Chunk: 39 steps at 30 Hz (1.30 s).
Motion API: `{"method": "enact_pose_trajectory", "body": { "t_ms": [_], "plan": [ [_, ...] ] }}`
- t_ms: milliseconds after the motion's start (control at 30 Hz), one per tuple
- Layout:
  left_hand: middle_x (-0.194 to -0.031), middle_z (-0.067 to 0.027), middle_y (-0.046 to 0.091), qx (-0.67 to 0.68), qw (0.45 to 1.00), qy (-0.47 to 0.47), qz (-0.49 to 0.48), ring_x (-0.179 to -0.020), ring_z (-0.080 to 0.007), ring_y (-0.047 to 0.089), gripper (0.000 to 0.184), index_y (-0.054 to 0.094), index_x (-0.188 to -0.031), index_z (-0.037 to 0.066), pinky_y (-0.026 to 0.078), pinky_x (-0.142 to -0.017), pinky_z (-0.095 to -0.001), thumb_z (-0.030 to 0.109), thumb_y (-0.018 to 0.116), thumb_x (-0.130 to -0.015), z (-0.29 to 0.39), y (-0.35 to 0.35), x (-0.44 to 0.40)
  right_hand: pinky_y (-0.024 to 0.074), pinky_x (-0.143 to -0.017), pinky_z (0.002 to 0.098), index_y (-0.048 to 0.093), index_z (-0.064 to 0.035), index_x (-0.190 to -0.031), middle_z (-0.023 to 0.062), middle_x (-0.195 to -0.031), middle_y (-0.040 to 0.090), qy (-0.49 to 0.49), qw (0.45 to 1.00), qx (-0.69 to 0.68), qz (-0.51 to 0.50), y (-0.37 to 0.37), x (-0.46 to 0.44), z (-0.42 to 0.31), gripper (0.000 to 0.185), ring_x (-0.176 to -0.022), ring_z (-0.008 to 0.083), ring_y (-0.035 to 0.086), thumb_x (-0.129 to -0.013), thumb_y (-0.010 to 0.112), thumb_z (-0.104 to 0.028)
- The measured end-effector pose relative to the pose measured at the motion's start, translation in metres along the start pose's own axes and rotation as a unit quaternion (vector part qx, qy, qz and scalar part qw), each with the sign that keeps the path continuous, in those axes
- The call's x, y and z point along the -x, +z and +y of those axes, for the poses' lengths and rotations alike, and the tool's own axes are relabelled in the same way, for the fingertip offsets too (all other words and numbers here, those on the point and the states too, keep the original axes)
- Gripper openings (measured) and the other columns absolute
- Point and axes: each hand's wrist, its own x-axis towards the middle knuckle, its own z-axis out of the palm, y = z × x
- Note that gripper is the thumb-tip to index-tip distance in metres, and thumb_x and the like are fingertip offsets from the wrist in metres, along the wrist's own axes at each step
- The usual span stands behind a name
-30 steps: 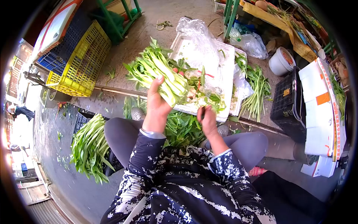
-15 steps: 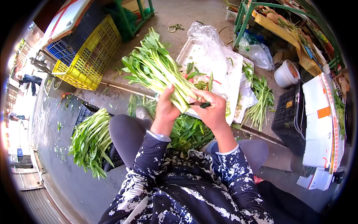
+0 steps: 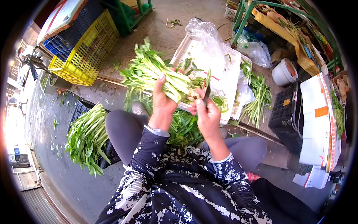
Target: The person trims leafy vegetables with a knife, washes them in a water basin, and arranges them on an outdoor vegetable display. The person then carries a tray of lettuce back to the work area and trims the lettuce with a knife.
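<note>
Head cam: bunch (image 3: 158, 80) is held up in front of the person, over the left rim of the white tray (image 3: 234, 71). Floor (image 3: 160, 33) shows between bunch and yellow crate (image 3: 91, 46), so there's room on that side; right is tighter, tray's near edge just past the right hand (image 3: 209, 121). Knees (image 3: 116, 125) flank both hands; loose greens (image 3: 184, 128) pile between them. Materials: tray is shallow, foam-looking, with crinkled clear film (image 3: 205, 33) on its far part; crate is slatted plastic lattice. Left hand (image 3: 164, 105) is wrapped round the stalks, thumb on top. Right is clenched on a dark knife (image 3: 207, 92), beside the butts; can't tell if blade touches. Bunch: pale green, smooth thick stalks, butts toward the right hand, darker ruffled leaves fanning up-left.
</note>
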Motion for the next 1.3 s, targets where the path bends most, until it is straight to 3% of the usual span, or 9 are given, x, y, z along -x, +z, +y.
{"method": "enact_pose_trajectory", "body": {
  "t_ms": [367,500,600,700,800,900,1033,1200,1300],
  "plan": [
    [-0.101,-0.0125,0.055,-0.059,0.994,0.085,0.043,-0.101,-0.0267,0.051,0.046,0.046,-0.110,-0.002,0.040,-0.093,-0.0408,0.019,0.065,-0.074,-0.007,0.001,0.000,0.0284,-0.060,0.0184,0.032,-0.0002,-0.131,-0.0045,-0.073,0.038,-0.025,0.986,-0.164,0.010,0.037,0.002,0.005,0.047,-0.065,0.0056,0.030,-0.092,0.043,-0.024],
    [-0.100,-0.0114,0.055,-0.066,0.994,0.085,0.026,-0.097,-0.0232,0.053,0.040,0.047,-0.109,-0.002,0.041,-0.090,-0.0371,0.016,0.060,-0.076,-0.008,0.002,0.002,0.0343,-0.090,0.0227,0.038,-0.0001,-0.128,0.0079,-0.121,0.049,-0.040,0.985,-0.163,0.044,0.038,-0.004,0.015,0.042,-0.106,0.0101,0.044,-0.091,0.047,-0.018],
    [-0.101,-0.0119,0.055,-0.086,0.991,0.091,0.041,-0.095,-0.0237,0.054,0.041,0.046,-0.110,-0.002,0.042,-0.089,-0.0380,0.015,0.061,-0.076,-0.006,0.008,0.004,0.0322,-0.093,0.0240,0.041,-0.0007,-0.126,0.0091,-0.122,0.048,-0.046,0.993,-0.090,0.053,0.030,-0.001,0.030,0.040,-0.110,0.0116,0.043,-0.090,0.048,-0.019],
    [-0.105,-0.0108,0.053,-0.123,0.988,0.082,0.046,-0.103,-0.0269,0.050,0.050,0.041,-0.115,0.001,0.039,-0.094,-0.0429,0.016,0.064,-0.073,-0.007,-0.003,0.001,0.0410,-0.076,0.0194,0.044,-0.0025,-0.125,0.0053,-0.101,0.058,-0.085,0.991,-0.033,0.098,0.023,0.002,0.047,0.040,-0.089,0.0078,0.052,-0.090,0.048,-0.023],
    [-0.106,-0.0111,0.052,-0.110,0.990,0.083,0.038,-0.105,-0.0275,0.049,0.052,0.041,-0.116,0.001,0.039,-0.094,-0.0438,0.015,0.065,-0.073,0.002,0.003,0.004,0.0181,-0.040,0.0186,0.045,-0.0057,-0.124,-0.0083,-0.061,0.036,0.122,0.969,-0.131,0.173,0.004,0.002,0.069,0.041,-0.048,0.0010,0.024,-0.091,0.044,-0.030],
    [-0.106,-0.0112,0.052,-0.101,0.989,0.105,0.038,-0.105,-0.0278,0.049,0.052,0.041,-0.117,0.001,0.039,-0.094,-0.0437,0.015,0.065,-0.073,0.012,0.010,0.001,0.0424,-0.073,0.0240,0.042,-0.0053,-0.126,0.0094,-0.101,0.057,0.127,0.976,0.044,0.172,-0.018,-0.005,0.112,0.043,-0.085,0.0127,0.053,-0.091,0.043,-0.031],
    [-0.106,-0.0113,0.053,-0.125,0.987,0.095,0.026,-0.105,-0.0277,0.049,0.052,0.042,-0.116,0.001,0.040,-0.094,-0.0441,0.017,0.065,-0.072,0.014,-0.002,-0.001,0.0256,-0.101,0.0354,0.029,0.0075,-0.128,0.0248,-0.128,0.037,0.287,0.920,0.232,0.132,-0.041,-0.040,0.123,0.059,-0.120,0.0321,0.036,-0.090,0.041,-0.036],
    [-0.106,-0.0145,0.053,-0.178,0.981,0.067,0.020,-0.102,-0.0275,0.051,0.049,0.044,-0.112,-0.002,0.043,-0.091,-0.0414,0.018,0.065,-0.072,0.007,-0.021,-0.004,0.0447,-0.076,0.0293,0.057,0.0038,-0.101,0.0147,-0.098,0.058,0.019,0.996,0.066,0.053,-0.016,-0.039,0.038,0.039,-0.086,0.0225,0.057,-0.082,0.059,-0.030],
    [-0.103,-0.0171,0.054,-0.207,0.976,0.066,0.004,-0.094,-0.0262,0.055,0.047,0.045,-0.112,-0.005,0.046,-0.086,-0.0378,0.016,0.061,-0.073,0.001,-0.036,-0.011,0.0453,-0.062,0.0254,0.062,0.0019,-0.086,0.0088,-0.079,0.060,-0.156,0.970,0.185,-0.011,0.000,-0.038,0.017,0.023,-0.067,0.0155,0.057,-0.075,0.067,-0.018]
  ]
}}
